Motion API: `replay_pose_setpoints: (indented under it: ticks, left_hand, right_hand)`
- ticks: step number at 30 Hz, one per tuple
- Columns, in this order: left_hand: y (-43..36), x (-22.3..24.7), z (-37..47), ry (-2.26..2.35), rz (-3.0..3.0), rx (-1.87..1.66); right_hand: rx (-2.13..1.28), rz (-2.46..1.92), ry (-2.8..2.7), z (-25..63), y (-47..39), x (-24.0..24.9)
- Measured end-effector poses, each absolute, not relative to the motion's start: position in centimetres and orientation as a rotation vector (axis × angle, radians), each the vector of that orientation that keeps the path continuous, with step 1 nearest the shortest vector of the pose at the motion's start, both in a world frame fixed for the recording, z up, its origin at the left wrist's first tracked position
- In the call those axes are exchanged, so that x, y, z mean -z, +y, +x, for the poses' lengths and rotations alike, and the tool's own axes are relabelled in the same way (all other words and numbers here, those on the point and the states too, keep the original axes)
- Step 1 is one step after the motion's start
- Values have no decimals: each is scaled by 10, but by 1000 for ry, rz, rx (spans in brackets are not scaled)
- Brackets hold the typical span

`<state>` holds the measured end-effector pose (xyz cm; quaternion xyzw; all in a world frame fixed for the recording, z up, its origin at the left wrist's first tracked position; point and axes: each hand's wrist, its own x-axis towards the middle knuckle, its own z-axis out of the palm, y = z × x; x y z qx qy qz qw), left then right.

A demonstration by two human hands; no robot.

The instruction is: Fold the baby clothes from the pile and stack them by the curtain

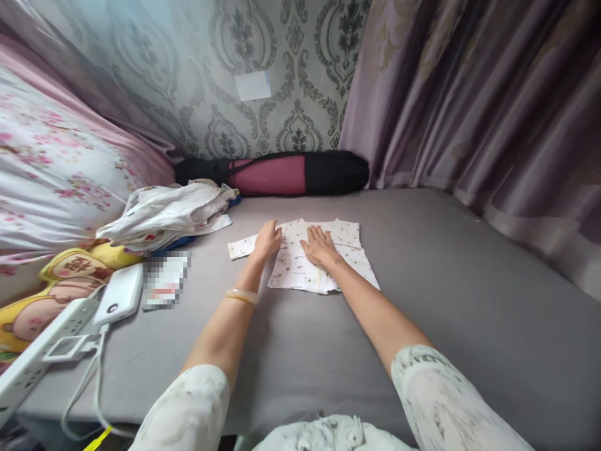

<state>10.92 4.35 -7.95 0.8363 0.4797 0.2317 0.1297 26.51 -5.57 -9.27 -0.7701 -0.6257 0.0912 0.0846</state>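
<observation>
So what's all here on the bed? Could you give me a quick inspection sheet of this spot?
Surface: grey bed sheet, smooth.
Job's things: small white printed garment lying flat, one sleeve out to the left.
Clutter: pile of white clothes; white power bank; white power strip; yellow cartoon cushion; rolled mat in a black and pink bag by the wall.
Hands: left hand flat on the sleeve; right hand flat on the garment's middle.
Cables: white cable running off the bed's edge.
Surroundings: patterned wallpaper, mauve curtain, floral bedding.
</observation>
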Motion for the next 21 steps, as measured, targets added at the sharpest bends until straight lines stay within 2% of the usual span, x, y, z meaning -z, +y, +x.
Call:
replay_pose_setpoints:
  ticks: [12,21]
  left_hand:
    - [64,79,26,2104,2145,-345]
    - [76,76,-5,2127,2012,-260]
  right_hand:
    - [-219,-2339,-1891,266,-54,90]
    - [36,-2181,-1961,257,-34,75]
